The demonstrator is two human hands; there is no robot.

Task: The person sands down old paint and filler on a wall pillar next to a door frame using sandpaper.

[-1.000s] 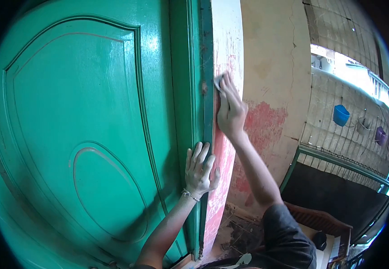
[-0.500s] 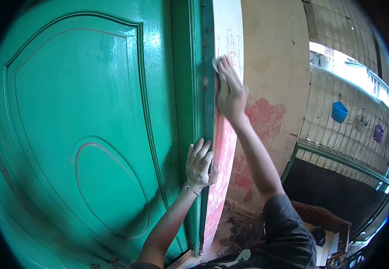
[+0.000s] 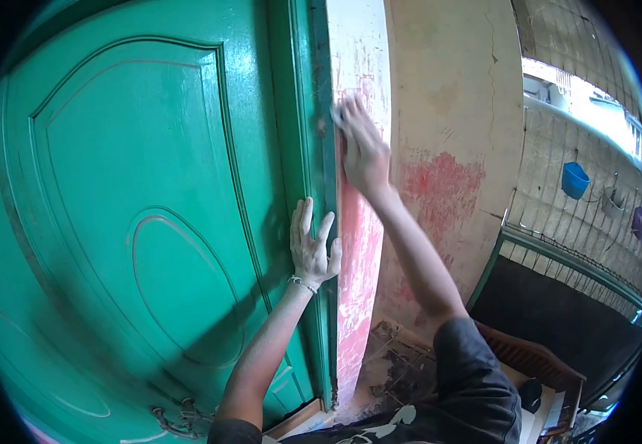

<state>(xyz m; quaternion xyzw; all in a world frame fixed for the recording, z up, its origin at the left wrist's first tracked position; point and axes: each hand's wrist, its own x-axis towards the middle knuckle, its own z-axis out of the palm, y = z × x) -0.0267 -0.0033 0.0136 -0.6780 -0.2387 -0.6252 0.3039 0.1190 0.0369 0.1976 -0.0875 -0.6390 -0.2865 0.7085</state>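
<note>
My right hand (image 3: 363, 148) is closed on a small pale piece, perhaps a sheet or pad (image 3: 336, 115), pressed to the edge of the door frame (image 3: 323, 155) beside the worn white and pink wall edge (image 3: 358, 251). Motion blurs its fingertips. Lower down, my left hand (image 3: 311, 248) lies against the green frame with its fingers spread, holding nothing; a bracelet circles that wrist. The green panelled door (image 3: 180, 148) fills the left side.
Metal door handles (image 3: 180, 418) sit at the bottom left. Beyond the peeling wall (image 3: 439, 96) hang a blue pot (image 3: 575, 180) and other pots on a wire grid. A wooden bench (image 3: 536, 351) with items stands lower right.
The view has shifted, showing more of the door's left side and its handles. My left hand has moved up the frame a little, its fingers wider apart. My right hand remains at the frame edge.
</note>
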